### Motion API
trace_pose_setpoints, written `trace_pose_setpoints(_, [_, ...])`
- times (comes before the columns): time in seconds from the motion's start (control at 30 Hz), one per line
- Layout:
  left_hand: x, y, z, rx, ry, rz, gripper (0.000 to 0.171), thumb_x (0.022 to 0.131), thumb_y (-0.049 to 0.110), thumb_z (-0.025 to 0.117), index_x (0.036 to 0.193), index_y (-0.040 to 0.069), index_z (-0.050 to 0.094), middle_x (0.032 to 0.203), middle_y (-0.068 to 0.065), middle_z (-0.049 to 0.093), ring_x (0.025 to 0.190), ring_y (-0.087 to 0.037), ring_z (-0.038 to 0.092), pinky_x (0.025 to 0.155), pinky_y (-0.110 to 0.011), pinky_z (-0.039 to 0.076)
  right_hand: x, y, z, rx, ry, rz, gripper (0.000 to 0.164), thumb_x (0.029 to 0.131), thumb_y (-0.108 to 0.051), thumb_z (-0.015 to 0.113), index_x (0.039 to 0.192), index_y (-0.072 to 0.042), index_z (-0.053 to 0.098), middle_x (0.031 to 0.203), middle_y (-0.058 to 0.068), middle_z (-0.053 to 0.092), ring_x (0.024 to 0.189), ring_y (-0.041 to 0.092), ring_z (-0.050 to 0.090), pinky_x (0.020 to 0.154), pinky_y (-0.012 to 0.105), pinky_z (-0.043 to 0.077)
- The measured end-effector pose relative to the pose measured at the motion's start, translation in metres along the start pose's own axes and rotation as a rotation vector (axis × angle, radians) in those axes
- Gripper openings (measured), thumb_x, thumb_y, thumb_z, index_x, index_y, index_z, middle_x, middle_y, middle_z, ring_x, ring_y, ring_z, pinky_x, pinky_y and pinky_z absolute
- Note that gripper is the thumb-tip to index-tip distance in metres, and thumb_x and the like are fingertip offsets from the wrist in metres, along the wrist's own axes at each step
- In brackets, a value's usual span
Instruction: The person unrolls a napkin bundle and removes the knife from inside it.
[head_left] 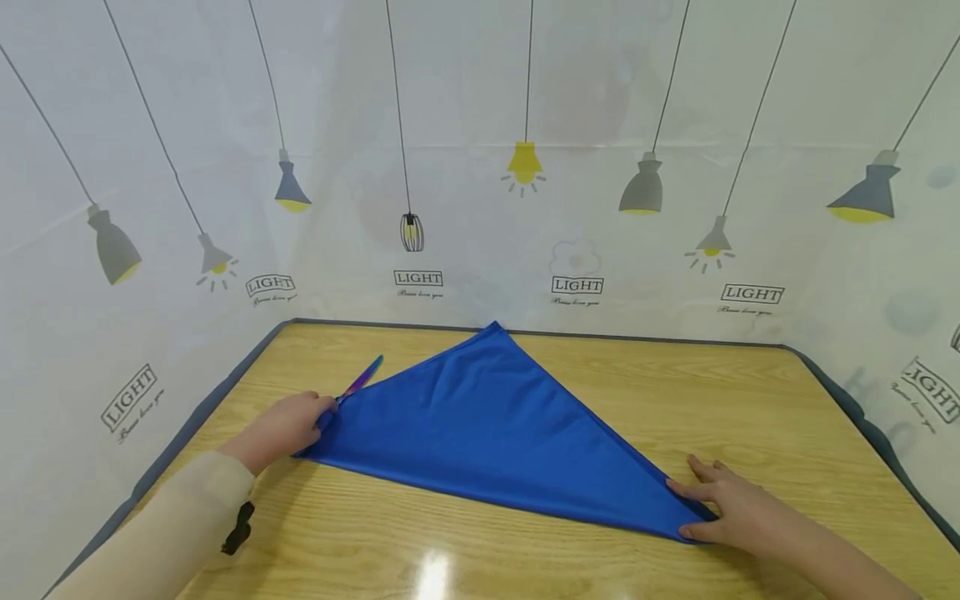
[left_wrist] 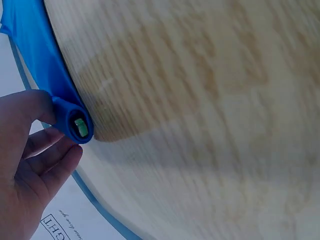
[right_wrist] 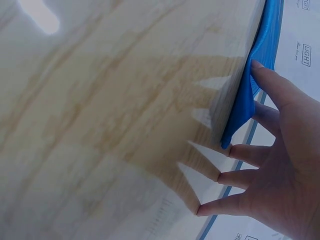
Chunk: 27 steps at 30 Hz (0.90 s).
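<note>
A blue cloth lies on the wooden table, folded into a wide triangle with its peak toward the back edge. My left hand grips its left corner, where the cloth is rolled into a small tube. Something pale green shows inside the tube's open end. Past the left fingers, a shiny purple-blue knife blade sticks out along the cloth's edge; its lower part is hidden. At the right corner, my right hand pinches the cloth between thumb and index finger, the other fingers spread.
Light wood grain covers the table, which has a dark border at its edge. Behind and on both sides hangs a pale sheet printed with lamps. A dark object shows at the left wrist, under the cream sleeve.
</note>
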<state>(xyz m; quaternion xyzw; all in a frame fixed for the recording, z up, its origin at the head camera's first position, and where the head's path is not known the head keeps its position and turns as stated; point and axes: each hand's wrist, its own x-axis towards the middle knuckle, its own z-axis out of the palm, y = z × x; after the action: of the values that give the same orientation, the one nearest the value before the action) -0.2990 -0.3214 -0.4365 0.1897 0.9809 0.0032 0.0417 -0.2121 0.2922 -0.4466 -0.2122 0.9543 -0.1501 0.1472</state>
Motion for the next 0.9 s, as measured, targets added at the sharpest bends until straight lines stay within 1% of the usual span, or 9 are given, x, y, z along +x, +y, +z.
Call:
trace_pose_setpoints(0.13, [-0.006, -0.001, 0.000, 0.013, 0.039, 0.036, 0.026, 0.086, 0.006, 0.066, 0.111, 0.003, 0.065, 0.087, -0.009, 0.057, 0.071, -0.020, 0.053, 0.068, -0.041, 0.050, 0.000, 0.001, 0.001, 0.025, -0.013, 0.007, 0.068, 0.080, -0.044, 0.076, 0.132, -0.003, 0.061, 0.143, 0.041, 0.031, 0.124, 0.069, 0.022, 0.088, 0.075, 0.032])
trace_pose_setpoints(0.23, [-0.009, -0.001, -0.001, 0.020, 0.047, 0.034, 0.031, 0.086, 0.014, 0.070, 0.114, 0.003, 0.065, 0.087, -0.010, 0.056, 0.070, -0.021, 0.052, 0.067, -0.042, 0.049, 0.000, 0.001, 0.001, 0.034, -0.016, 0.007, 0.068, 0.081, -0.044, 0.076, 0.132, -0.003, 0.060, 0.143, 0.041, 0.030, 0.124, 0.069, 0.022, 0.088, 0.075, 0.032])
trace_pose_setpoints(0.33, [-0.009, -0.001, -0.001, 0.028, 0.034, 0.007, 0.041, 0.085, 0.018, 0.073, 0.120, 0.000, 0.060, 0.092, -0.014, 0.059, 0.076, -0.025, 0.057, 0.072, -0.045, 0.051, 0.000, 0.002, 0.001, 0.030, -0.013, 0.004, 0.068, 0.080, -0.045, 0.076, 0.132, -0.004, 0.061, 0.143, 0.041, 0.031, 0.124, 0.069, 0.022, 0.088, 0.074, 0.032])
trace_pose_setpoints(0.47, [-0.009, -0.004, 0.002, 0.032, 0.019, -0.015, 0.047, 0.085, 0.015, 0.074, 0.124, -0.003, 0.054, 0.097, -0.018, 0.062, 0.086, -0.031, 0.062, 0.076, -0.048, 0.052, 0.000, 0.001, 0.001, 0.026, -0.010, 0.001, 0.067, 0.081, -0.044, 0.076, 0.132, -0.003, 0.061, 0.143, 0.041, 0.031, 0.124, 0.069, 0.023, 0.087, 0.074, 0.033])
trace_pose_setpoints(0.57, [-0.010, -0.005, 0.002, 0.027, 0.030, -0.007, 0.045, 0.085, 0.011, 0.073, 0.123, -0.003, 0.053, 0.097, -0.018, 0.063, 0.085, -0.031, 0.063, 0.076, -0.047, 0.052, 0.001, 0.000, 0.000, 0.018, -0.009, -0.003, 0.066, 0.081, -0.042, 0.076, 0.132, -0.003, 0.061, 0.142, 0.041, 0.031, 0.123, 0.070, 0.023, 0.087, 0.074, 0.033])
trace_pose_setpoints(0.7, [-0.013, -0.005, 0.001, 0.027, 0.060, 0.026, 0.039, 0.085, 0.006, 0.071, 0.120, -0.002, 0.055, 0.094, -0.017, 0.063, 0.082, -0.030, 0.063, 0.072, -0.045, 0.053, 0.000, 0.001, 0.001, 0.016, -0.005, -0.004, 0.066, 0.081, -0.043, 0.076, 0.132, -0.004, 0.061, 0.143, 0.041, 0.031, 0.123, 0.070, 0.023, 0.087, 0.075, 0.033])
trace_pose_setpoints(0.9, [-0.014, -0.009, 0.003, 0.020, 0.076, 0.048, 0.025, 0.087, 0.000, 0.065, 0.112, 0.001, 0.061, 0.091, -0.014, 0.064, 0.081, -0.029, 0.063, 0.071, -0.044, 0.052, 0.000, 0.000, 0.000, 0.028, -0.014, 0.002, 0.068, 0.081, -0.044, 0.076, 0.133, -0.003, 0.060, 0.143, 0.041, 0.031, 0.124, 0.070, 0.022, 0.088, 0.074, 0.033])
